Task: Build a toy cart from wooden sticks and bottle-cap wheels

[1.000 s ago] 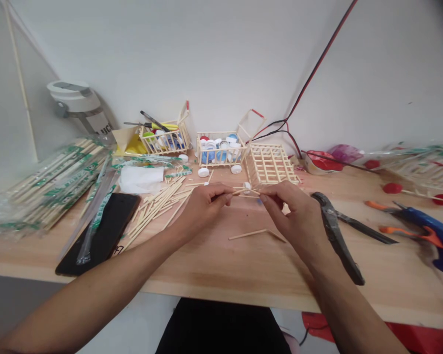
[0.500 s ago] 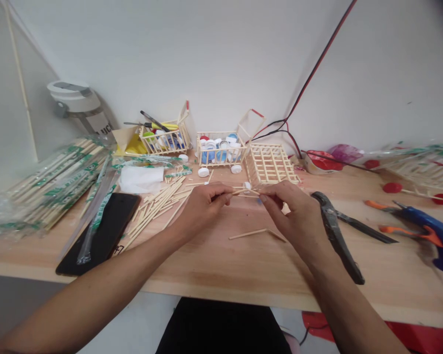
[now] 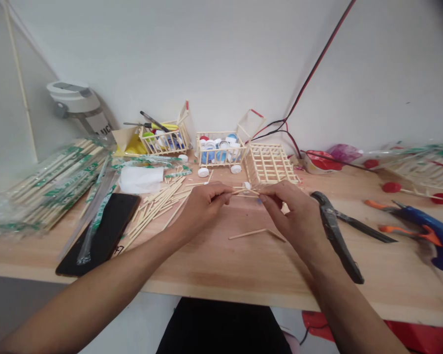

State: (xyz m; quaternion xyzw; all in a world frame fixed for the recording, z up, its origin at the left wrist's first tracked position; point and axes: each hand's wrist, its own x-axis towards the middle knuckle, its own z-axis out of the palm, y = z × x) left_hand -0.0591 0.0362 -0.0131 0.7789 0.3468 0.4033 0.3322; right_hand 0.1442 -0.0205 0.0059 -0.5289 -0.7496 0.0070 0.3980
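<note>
My left hand [image 3: 210,199] and my right hand [image 3: 290,204] are both closed in a pinch over the middle of the table. Thin wooden sticks [image 3: 245,191] span the gap between my fingertips, and each hand grips an end. How the sticks are joined is too small to make out. Just beyond them is a basket-like lattice of sticks [image 3: 272,164], with a white bottle cap [image 3: 246,186] near its front corner. Below my hands, a bent pair of sticks [image 3: 249,233] lies on the wood.
Small stick carts [image 3: 220,150] filled with bottle caps stand along the wall. Cut sticks [image 3: 157,206], a phone [image 3: 99,231] and bagged sticks [image 3: 59,182] lie to the left. Black-handled pliers [image 3: 335,236] and a blue glue gun [image 3: 424,221] lie to the right. The wooden table's front edge [image 3: 229,295] runs before me.
</note>
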